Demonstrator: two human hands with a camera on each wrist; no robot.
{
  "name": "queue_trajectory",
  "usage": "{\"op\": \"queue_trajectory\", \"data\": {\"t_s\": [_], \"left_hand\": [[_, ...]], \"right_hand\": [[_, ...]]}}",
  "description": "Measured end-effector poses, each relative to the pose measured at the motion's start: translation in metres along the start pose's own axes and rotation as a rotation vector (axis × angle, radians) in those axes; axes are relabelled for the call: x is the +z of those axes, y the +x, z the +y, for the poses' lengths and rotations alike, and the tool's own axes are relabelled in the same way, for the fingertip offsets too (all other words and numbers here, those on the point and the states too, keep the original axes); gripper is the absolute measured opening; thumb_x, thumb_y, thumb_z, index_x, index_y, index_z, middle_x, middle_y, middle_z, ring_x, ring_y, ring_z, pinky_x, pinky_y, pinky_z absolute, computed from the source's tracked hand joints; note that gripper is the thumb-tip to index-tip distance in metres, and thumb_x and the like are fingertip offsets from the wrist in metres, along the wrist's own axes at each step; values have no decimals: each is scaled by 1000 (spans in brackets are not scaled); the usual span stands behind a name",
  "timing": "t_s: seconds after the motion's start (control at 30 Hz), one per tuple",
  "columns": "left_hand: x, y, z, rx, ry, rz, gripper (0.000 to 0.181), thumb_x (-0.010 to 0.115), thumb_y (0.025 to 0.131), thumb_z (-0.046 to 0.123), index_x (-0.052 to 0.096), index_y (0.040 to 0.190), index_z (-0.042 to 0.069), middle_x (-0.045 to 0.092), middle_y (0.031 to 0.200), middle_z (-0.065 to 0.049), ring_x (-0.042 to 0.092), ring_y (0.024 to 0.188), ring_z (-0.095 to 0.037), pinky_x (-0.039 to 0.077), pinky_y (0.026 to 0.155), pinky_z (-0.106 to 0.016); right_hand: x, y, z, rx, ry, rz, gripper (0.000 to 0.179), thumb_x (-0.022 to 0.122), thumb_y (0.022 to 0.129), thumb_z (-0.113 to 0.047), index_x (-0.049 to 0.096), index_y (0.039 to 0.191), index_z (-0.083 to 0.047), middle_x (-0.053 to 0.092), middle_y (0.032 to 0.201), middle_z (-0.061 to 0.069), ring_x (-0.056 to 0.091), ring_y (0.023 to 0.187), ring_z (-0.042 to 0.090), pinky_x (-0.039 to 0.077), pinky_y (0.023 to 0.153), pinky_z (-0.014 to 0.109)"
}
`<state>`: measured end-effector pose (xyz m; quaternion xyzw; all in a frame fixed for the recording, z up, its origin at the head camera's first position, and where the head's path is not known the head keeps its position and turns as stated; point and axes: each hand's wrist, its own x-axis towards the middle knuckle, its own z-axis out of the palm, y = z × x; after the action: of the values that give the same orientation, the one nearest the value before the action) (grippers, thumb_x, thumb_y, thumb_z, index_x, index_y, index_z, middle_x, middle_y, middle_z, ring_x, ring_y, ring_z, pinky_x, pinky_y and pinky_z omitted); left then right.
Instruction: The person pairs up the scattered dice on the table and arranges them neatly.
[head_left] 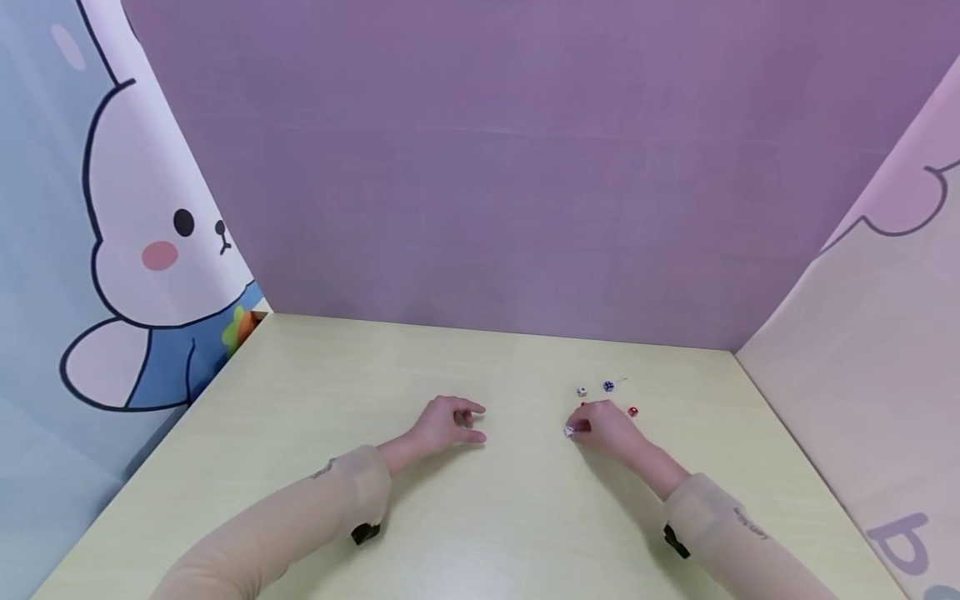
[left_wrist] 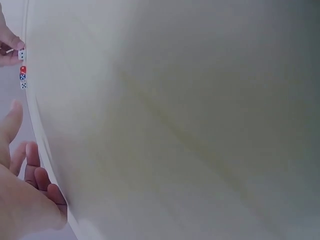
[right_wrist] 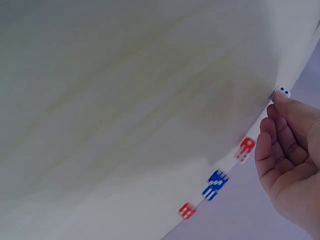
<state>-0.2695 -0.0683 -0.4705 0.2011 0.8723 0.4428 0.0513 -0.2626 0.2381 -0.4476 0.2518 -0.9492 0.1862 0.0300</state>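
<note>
Sleeves: the beige left sleeve comes in at the lower left of the head view, the beige right sleeve at the lower right; a small black piece shows under the left cuff, another black piece under the right.
Left hand: just left of centre in the head view, the left hand is spread wide, thumb and fingers apart with a gap between them, near the tabletop.
Right hand: right of centre, the right hand pinches a die between thumb and fingertips, the grip narrow.
Die in the pinch: the white die sits at the right thumb's tip, its blue pips facing the right wrist camera, in the upper right of that view.
Red dice: one red die lies just right of the right hand; another red die shows only a sliver above the knuckles.
Farther dice: a second white die and, just right of it, a blue die lie beyond the hand.
Tabletop: the pale tabletop fills the lower middle.
Side panels: a rabbit print at left, a pale panel at right.
Back: a purple sheet across the top.
</note>
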Motion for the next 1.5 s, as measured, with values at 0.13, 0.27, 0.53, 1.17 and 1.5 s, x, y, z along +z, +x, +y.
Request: {"op": "queue_trajectory", "data": {"t_s": [0.13, 0.27, 0.53, 1.17, 1.5], "left_hand": [[6, 5, 2, -21, -5, 0, 41, 83, 70, 22, 70, 107, 8, 64, 83, 0, 56, 76, -10, 47, 74, -24], [10, 11, 4, -35, -8, 4, 37, 83, 70, 22, 72, 103, 10, 64, 82, 2, 56, 76, -10, 47, 75, -26], [13, 19, 7, -63, -17, -2, 30, 83, 70, 20, 74, 98, 12, 65, 79, 4, 57, 74, -8, 47, 76, -27], [18, 20, 15, -124, 137, 21, 23, 85, 66, 28, 76, 86, 21, 66, 75, 11, 56, 73, -4, 37, 90, -44], [17, 18, 15, -128, 110, 37, 20, 86, 66, 27, 76, 82, 19, 69, 75, 9, 57, 72, -3, 41, 80, -34]], "right_hand": [[4, 5, -7, -22, 37, -2, 12, 75, 74, 0, 72, 86, -3, 70, 79, 4, 61, 71, 10, 49, 65, 19], [8, 10, -16, -19, 86, -13, 12, 75, 74, 0, 72, 85, -3, 70, 79, 4, 61, 70, 9, 49, 64, 18], [18, 23, -34, 66, 204, -66, 11, 75, 76, -4, 72, 87, -6, 70, 78, 1, 60, 70, 6, 49, 65, 18], [37, 45, -71, 119, 335, -22, 11, 78, 73, -4, 74, 84, -5, 72, 77, 5, 65, 67, 8, 51, 63, 19], [42, 48, -80, 177, 366, 16, 9, 80, 71, -5, 75, 79, -6, 72, 74, 6, 66, 67, 10, 51, 63, 20]]}}
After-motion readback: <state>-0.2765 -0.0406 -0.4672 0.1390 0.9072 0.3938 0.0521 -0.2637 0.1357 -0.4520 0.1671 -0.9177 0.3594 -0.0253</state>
